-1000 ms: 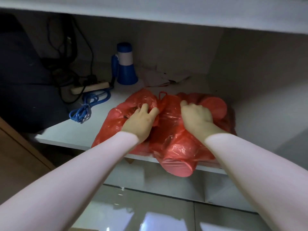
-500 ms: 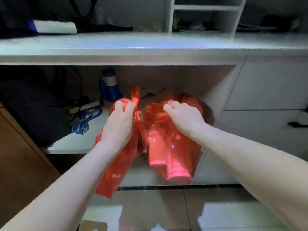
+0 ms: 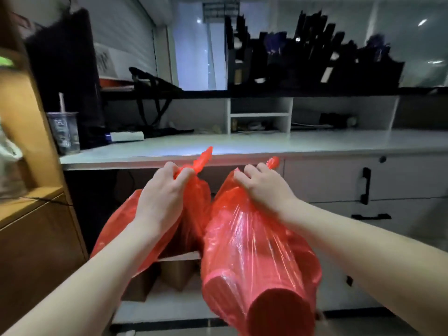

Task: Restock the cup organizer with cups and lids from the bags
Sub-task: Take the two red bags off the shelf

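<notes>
One cup (image 3: 64,132): far left, upright on the bench (image 3: 315,141).
Left hand (image 3: 162,202): your fingers (image 3: 169,169) are curled tight round the left bag's neck.
Left bag (image 3: 114,229): red, hanging in the air below your wrist, in front of the bench.
Right bag (image 3: 254,251): touching the left one, stretched over a round stack inside.
Right hand (image 3: 264,187): your fingers are clenched on the right bag's neck.
</notes>
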`<state>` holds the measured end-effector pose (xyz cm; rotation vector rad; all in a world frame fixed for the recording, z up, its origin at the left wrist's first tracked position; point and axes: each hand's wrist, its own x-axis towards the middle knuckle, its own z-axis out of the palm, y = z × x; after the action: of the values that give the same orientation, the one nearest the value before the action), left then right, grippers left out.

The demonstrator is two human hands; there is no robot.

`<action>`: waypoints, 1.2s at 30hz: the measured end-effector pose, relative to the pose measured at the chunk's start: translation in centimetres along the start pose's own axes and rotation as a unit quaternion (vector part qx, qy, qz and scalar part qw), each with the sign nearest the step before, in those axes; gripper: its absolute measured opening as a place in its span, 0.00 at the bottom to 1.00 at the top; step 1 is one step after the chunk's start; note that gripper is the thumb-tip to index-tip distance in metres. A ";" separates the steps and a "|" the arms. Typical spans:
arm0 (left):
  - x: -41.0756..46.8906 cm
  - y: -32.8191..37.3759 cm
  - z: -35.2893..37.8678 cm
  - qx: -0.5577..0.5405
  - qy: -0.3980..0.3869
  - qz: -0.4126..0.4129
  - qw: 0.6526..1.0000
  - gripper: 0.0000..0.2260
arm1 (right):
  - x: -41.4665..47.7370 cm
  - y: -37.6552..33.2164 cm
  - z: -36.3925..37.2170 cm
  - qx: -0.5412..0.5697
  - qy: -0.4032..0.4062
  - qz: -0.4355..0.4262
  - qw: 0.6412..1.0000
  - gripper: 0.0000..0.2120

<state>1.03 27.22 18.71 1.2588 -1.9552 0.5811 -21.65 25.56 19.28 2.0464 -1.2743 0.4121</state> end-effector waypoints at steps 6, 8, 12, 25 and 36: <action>4.2 2.1 -7.6 0.001 0.115 -0.024 0.993 0.15 | 3.2 2.1 -8.1 0.084 0.188 0.136 0.969 0.12; 6.1 2.8 -9.2 0.012 0.150 -0.020 0.988 0.14 | 4.8 3.7 -10.4 0.171 0.275 0.217 0.921 0.13; 10.2 3.9 -10.4 0.015 0.171 -0.016 0.985 0.11 | 8.4 6.7 -13.7 0.198 0.374 0.255 0.869 0.15; 27.6 1.5 -0.7 0.045 0.169 0.060 0.983 0.13 | 19.4 16.9 -3.9 0.125 0.364 0.263 0.884 0.13; 40.7 1.1 12.4 -0.051 0.007 0.088 0.995 0.13 | 26.7 28.6 6.8 0.133 0.218 0.363 0.896 0.14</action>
<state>-14.52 -4.58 42.41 1.0244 -2.0693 0.5672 -34.81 -5.03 40.84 1.4639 -1.7132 1.3687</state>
